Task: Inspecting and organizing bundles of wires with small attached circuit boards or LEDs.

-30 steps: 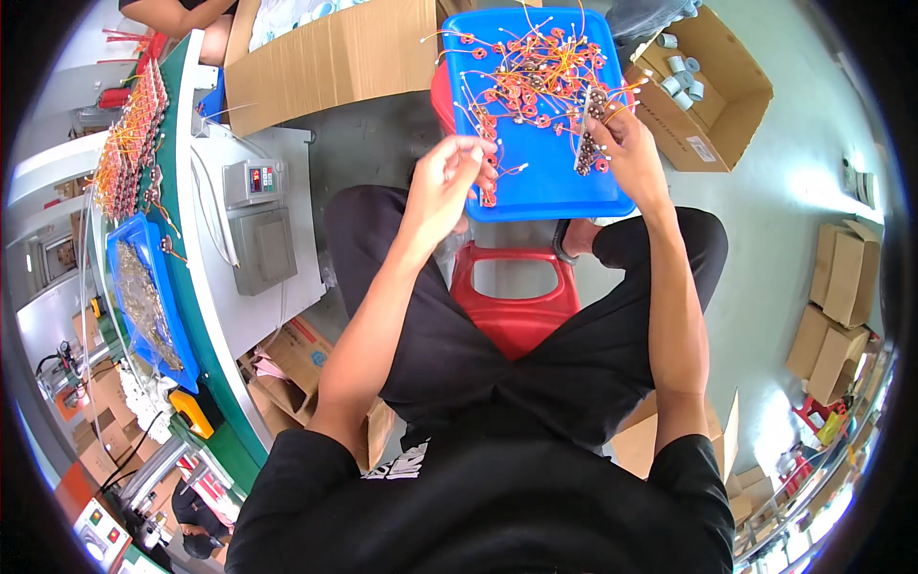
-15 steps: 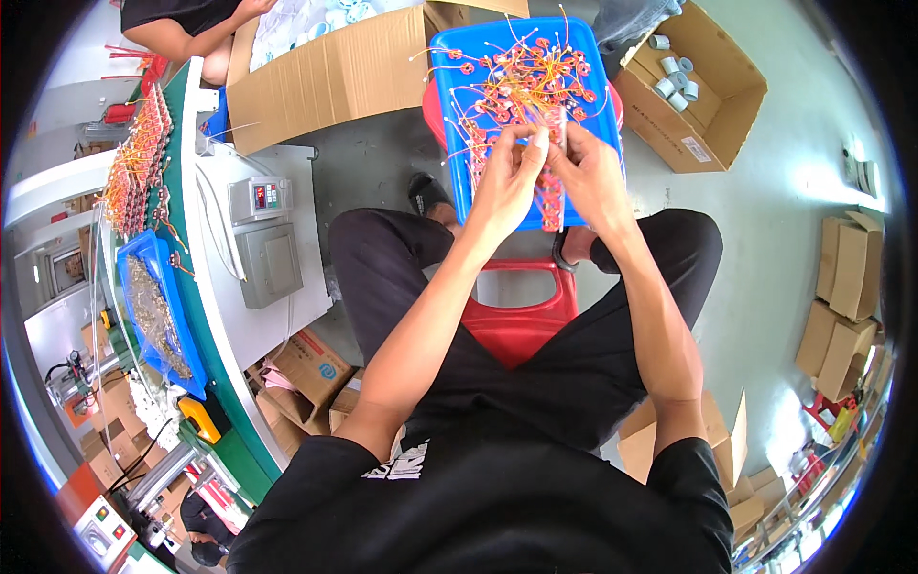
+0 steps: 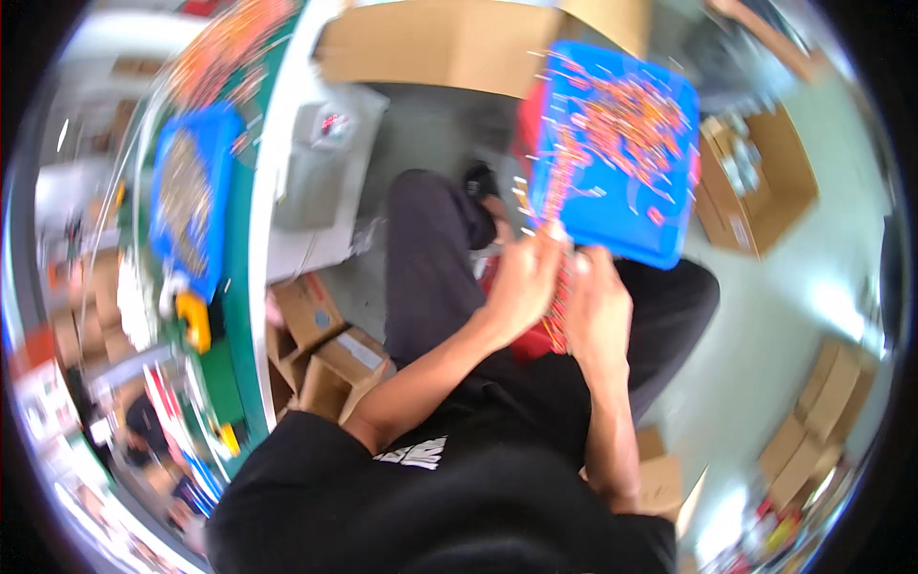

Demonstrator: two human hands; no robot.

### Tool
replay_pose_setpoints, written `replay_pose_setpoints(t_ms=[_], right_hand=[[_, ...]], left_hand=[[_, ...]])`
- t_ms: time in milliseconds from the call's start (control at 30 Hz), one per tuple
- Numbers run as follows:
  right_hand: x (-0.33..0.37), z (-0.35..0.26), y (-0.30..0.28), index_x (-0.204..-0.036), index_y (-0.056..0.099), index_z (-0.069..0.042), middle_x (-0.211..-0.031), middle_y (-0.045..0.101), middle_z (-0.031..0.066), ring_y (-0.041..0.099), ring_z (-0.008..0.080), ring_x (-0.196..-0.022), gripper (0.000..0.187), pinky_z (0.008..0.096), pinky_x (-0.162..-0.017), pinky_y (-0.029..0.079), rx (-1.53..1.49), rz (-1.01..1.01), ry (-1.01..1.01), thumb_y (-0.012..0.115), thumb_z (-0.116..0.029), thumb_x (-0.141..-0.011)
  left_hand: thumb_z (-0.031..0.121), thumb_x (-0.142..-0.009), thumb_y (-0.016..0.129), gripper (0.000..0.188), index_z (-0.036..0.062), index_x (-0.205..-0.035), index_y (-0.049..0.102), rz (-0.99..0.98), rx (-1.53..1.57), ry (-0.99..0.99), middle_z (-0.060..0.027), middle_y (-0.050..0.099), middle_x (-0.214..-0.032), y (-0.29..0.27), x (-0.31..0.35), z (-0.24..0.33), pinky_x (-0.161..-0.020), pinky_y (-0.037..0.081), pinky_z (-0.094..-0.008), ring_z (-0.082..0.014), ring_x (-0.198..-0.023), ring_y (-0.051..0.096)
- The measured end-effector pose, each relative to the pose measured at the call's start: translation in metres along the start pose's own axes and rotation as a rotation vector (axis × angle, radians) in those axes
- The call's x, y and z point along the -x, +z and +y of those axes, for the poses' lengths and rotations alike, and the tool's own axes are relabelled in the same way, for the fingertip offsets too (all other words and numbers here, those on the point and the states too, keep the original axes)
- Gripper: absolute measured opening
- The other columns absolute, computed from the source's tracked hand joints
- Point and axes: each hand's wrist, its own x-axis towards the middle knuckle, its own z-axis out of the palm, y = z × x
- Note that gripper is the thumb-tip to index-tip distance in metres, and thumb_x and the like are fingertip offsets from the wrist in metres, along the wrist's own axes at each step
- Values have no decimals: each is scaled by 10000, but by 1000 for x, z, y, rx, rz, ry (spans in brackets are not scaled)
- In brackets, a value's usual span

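Between my two hands runs a narrow strip of small red boards (image 3: 556, 330), blurred by motion. One end points toward my lap and the other reaches over the left side of a blue tray (image 3: 612, 230). My left hand (image 3: 524, 287) pinches the strip from the left, near its middle. On the other side, my right hand (image 3: 598, 311) is closed on the same strip with bent fingers. Loose small red round parts with thin wires (image 3: 631, 124) lie heaped in the tray, and one sits apart near its lower right.
At left is a green-topped bench (image 3: 251, 239) with a blue tray of small metal pieces (image 3: 186, 201) and a pile of wired red parts (image 3: 229, 48). Cardboard boxes (image 3: 779, 182) stand around. Another person's arm (image 3: 770, 38) shows at top right.
My hands have drawn back from over the tray toward my lap, carrying the strip. The whole view has swung left, and the tray now appears farther right.
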Motion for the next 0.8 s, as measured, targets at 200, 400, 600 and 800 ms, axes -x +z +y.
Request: replay_pose_setpoints(t_ms=[200, 400, 600, 800], right_hand=[[11, -14, 13, -845, 494, 19, -690, 518, 275, 497, 472, -633, 208, 454, -524, 402, -50, 47, 8, 421, -142, -955], [27, -13, 16, -792, 406, 18, -626, 390, 215, 317, 305, -540, 246, 419, -513, 310, -57, -17, -200, 401, -148, -973], [34, -27, 13, -796, 420, 23, -636, 398, 221, 342, 325, -548, 252, 432, -522, 303, 2, 36, -270, 398, -155, -973], [33, -28, 20, -783, 432, 41, -664, 405, 232, 394, 380, -578, 267, 452, -547, 316, 99, 68, -319, 403, -152, -965]], left_hand=[[262, -999, 391, 337, -32, -910, 529, 0, 197, 58, -76, 426, -588, 3, 33, 0, -508, 391, -309, -34, -695, 396], [261, -977, 392, 332, -35, -901, 523, 60, 118, 58, -266, 560, -679, -14, 56, 12, -514, 405, -432, -417, -632, 573], [304, -970, 393, 386, -35, -837, 523, 89, -35, 136, -243, 547, -640, -12, 61, 9, -535, 384, -471, -410, -625, 560], [330, -977, 355, 431, -15, -822, 564, 104, -2, 78, -245, 577, -654, -22, 66, 21, -563, 442, -482, -411, -668, 597]])
